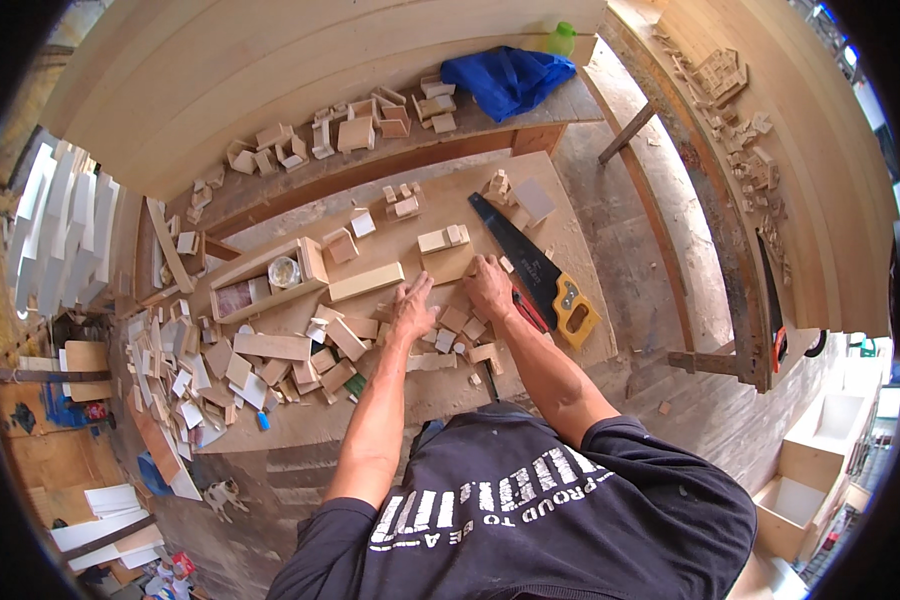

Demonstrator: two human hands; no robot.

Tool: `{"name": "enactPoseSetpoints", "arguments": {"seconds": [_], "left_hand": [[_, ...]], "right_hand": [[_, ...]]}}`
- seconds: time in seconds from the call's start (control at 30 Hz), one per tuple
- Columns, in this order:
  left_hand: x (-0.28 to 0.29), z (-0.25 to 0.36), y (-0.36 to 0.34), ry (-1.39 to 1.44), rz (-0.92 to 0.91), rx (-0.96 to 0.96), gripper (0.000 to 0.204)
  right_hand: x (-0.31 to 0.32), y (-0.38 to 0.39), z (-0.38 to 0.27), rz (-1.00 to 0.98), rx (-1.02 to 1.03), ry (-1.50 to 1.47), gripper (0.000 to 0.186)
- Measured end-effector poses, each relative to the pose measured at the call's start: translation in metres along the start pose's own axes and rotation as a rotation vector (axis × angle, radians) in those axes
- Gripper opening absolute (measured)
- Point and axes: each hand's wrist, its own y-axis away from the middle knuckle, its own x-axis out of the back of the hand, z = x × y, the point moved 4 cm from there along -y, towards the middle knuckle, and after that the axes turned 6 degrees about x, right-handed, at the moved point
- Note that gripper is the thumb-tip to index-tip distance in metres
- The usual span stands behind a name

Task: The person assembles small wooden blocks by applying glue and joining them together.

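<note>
At the middle of the workbench point(515, 172), a pale flat wooden block point(448, 267) lies between my two hands. My left hand point(416, 308) is just left of it, with fingers stretched out, next to the end of a long wooden bar point(367, 282). My right hand point(488, 290) has its fingers bent and closed at the block's right end; the fingertips are partly hidden. Beyond the block sits a small wooden piece with little blocks on top point(443, 238). Red-handled pliers point(530, 311) lie right of my right wrist, beside a yellow-handled handsaw point(530, 258).
Loose wood offcuts point(270, 365) pile up at the left and front. A wooden tray point(270, 300) holds a round container point(284, 270). Small wooden boxes point(355, 133) and a blue cloth point(508, 82) rest on the back shelf. A second saw point(773, 320) hangs at the right.
</note>
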Motion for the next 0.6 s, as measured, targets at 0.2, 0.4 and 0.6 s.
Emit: {"name": "enactPoseSetpoints", "arguments": {"seconds": [0.2, 0.4, 0.6], "left_hand": [[-0.0028, -0.0034, -0.0017, -0.039, -0.012, 0.001, 0.073], [-0.0021, -0.0016, -0.002, -0.035, -0.031, 0.036, 0.071], [-0.0036, -0.0027, -0.0019, -0.043, -0.008, 0.035, 0.071]], "right_hand": [[-0.0001, 0.0012, -0.0002, -0.009, 0.002, -0.009, 0.04], [-0.0014, -0.0006, 0.0017, -0.023, -0.009, 0.002, 0.04], [-0.0012, -0.0022, 0.0018, -0.027, -0.006, 0.019, 0.041]]}}
